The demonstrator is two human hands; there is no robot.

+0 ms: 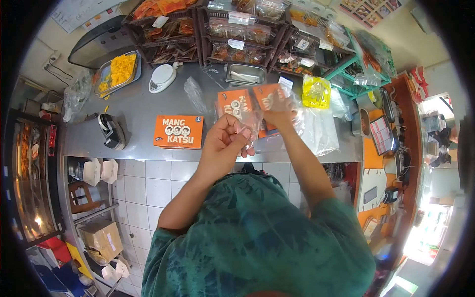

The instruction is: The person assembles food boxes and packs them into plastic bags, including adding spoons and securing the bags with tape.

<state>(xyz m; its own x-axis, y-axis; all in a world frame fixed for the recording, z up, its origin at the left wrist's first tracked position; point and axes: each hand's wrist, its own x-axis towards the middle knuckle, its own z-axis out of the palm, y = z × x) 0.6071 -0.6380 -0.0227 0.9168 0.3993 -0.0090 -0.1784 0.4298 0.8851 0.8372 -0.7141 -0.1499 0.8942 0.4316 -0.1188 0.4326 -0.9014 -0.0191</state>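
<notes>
Head view: the left hand (226,142) pinches clear plastic (255,127). Right hand (280,116) meets an orange box (265,94), grip unclear.

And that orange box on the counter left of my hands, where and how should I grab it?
I'd take the orange box by its two short ends, left hand and right hand coming from the near side. It lies flat on the metal counter, so sliding fingers underneath looks awkward, and bare surface shows beside both ends.
</notes>
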